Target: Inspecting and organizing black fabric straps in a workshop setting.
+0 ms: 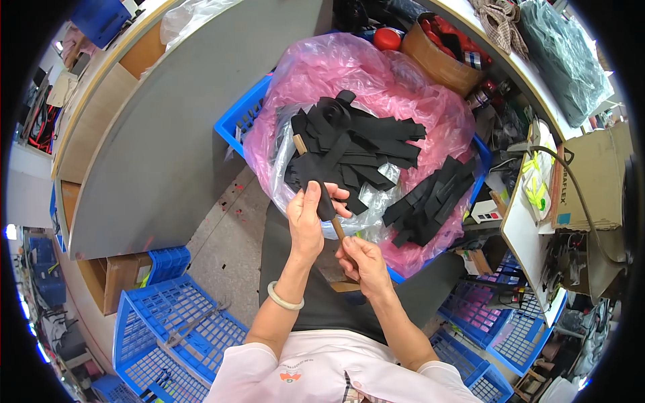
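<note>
My left hand (310, 218) is closed around a black fabric piece (312, 176), its thumb lying along it and some fingers curled out to the right. Through or behind this fabric runs a brown wooden stick (338, 229); a light wooden end shows above it. My right hand (363, 263) grips the stick's lower end in its fist. Just beyond my hands, a heap of black fabric strips (349, 144) lies on clear and pink plastic. A second pile of black strips (433, 201) sits to the right. How the fabric is fixed to the stick cannot be made out.
Under the pink plastic bag (349, 57) is a blue crate (235, 125). A grey curved panel (154, 148) stands at left. Blue baskets (171, 329) are at lower left and lower right. A brown round container (440, 60) with red items stands behind, a cardboard box (594, 178) at right.
</note>
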### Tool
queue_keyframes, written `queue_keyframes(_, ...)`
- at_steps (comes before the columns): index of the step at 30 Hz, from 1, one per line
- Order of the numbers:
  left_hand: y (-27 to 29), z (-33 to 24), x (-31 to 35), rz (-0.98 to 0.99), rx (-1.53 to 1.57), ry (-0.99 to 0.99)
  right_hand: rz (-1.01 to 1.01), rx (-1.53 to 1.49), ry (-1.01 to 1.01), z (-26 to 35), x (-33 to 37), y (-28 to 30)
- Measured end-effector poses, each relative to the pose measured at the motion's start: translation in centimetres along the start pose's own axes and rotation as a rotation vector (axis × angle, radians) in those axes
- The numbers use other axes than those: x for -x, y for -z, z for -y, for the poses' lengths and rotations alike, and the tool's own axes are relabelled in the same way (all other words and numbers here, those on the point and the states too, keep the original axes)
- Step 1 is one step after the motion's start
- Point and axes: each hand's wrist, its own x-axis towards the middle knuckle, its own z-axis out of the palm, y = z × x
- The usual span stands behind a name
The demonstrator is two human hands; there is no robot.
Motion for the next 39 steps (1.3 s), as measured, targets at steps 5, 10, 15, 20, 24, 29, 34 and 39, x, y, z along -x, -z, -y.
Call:
queue_keyframes(5,0.1,0.3,0.3,-0.016,0.095,0.024,-0.016,-0.133,-0.073,0.1,0.6,-0.1)
queue_keyframes(10,1.9,1.0,0.3,-0.071,0.109,0.094,-0.012,-0.114,-0.128,-0.2,0.2,0.0)
queue_keyframes(15,10.5,2.2,-3.5,-0.485,0.393,0.061,-0.099,1.013,0.235,0.8,-2.4,4.0)
queue_keyframes(20,10.3,1.2,-2.7,-0.31,0.861,0.419,-0.307,1.472,0.514,1.1,-7.0,9.5)
queue_keyframes(24,4.5,1.9,0.7,0.082,1.166,0.699,-0.113,0.973,0.631,1.2,-12.0,8.8)
queue_keyframes(29,2.9,1.6,3.0,0.235,1.175,0.747,0.282,0.193,0.156,4.0,-10.9,1.3)
queue_keyframes(34,2.7,2.0,2.7,0.324,0.667,0.759,0.124,0.213,0.216,4.1,-10.3,2.4)
queue_keyframes(39,3.7,1.4,2.2,0.396,0.008,0.684,0.08,0.328,0.274,4.0,-9.9,2.8)
